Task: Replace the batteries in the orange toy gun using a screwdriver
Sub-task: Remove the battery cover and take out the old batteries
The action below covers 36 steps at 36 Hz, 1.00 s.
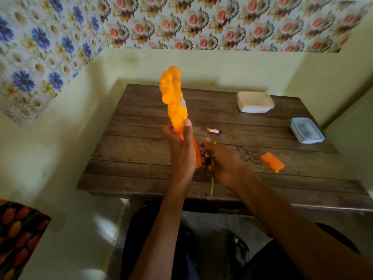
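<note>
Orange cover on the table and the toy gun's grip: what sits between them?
In the head view, the right hand, gripping the screwdriver, sits beside the toy gun; from there to the orange cover the table is bare.

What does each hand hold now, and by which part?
The left hand grips the orange toy gun at its lower end. The right hand holds the screwdriver around its middle; both ends stick out.

The bright orange moulded plastic toy gun (173, 102) and the flat orange plastic cover (272, 162) are matching. The plank-grained wooden table (141, 118) is showing dark brown, the slim screwdriver (212, 183) yellow. The rectangular plastic box (255, 102) is looking cream, the lidded plastic container (306, 130) pale blue. The floral wallpaper (60, 43) is showing blue daisies and pink blooms.
</note>
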Available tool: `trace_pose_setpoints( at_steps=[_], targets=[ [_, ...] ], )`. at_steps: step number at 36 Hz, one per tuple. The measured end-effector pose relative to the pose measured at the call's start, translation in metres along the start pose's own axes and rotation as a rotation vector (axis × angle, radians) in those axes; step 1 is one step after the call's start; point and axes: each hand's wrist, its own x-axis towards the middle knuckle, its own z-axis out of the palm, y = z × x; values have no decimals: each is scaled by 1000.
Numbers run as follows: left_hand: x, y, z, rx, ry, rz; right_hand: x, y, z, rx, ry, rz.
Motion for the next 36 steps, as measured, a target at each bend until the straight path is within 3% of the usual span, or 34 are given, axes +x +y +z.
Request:
trace_pose_setpoints(
  at_steps=[4,9,14,21,23,30,33,36],
  targets=[
    [-1,-1,-5,183,-57,155,0,-2,14,95,-73,55],
    [3,2,-6,333,-60,197,6,2,23,20,-100,-7],
    [4,8,-4,513,-64,247,5,15,27,122,-163,-59],
    [6,14,14,793,-52,336,10,21,36,582,-191,-64],
    [5,14,20,820,-35,364,10,20,34,581,-154,-43],
    [4,15,19,612,-8,403,8,15,30,565,-222,-4],
    [10,11,12,364,-32,379,19,7,17,280,-131,31],
    [12,11,5,159,4,263,24,-15,-7,-46,73,-120]
  ],
)
